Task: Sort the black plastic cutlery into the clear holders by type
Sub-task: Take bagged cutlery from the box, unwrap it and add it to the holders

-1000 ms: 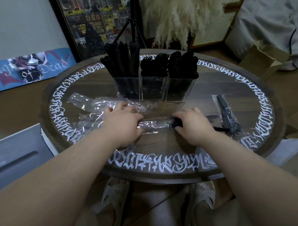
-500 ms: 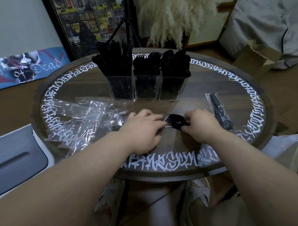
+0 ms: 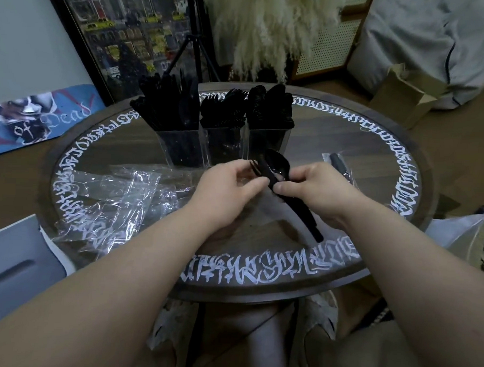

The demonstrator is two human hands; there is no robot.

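Note:
My right hand (image 3: 315, 192) and my left hand (image 3: 229, 185) both hold a bundle of black plastic cutlery (image 3: 287, 196) above the table. A spoon bowl (image 3: 277, 162) and fork tines (image 3: 254, 167) stick out at the bundle's far end, and the handles point toward me. Three clear holders stand behind it: knives on the left (image 3: 178, 150), forks in the middle (image 3: 223, 146), spoons on the right (image 3: 267, 141). All three are packed with black pieces.
Empty clear wrappers (image 3: 109, 202) lie heaped on the left of the round lettered table (image 3: 375, 150). One wrapped cutlery pack (image 3: 338, 165) lies to the right of my hands. A cardboard box (image 3: 405, 99) and pampas grass stand beyond the table.
Both hands have lifted the unwrapped cutlery bundle off the table and closer to the holders. The wrapper it came out of now lies with the heap on the left.

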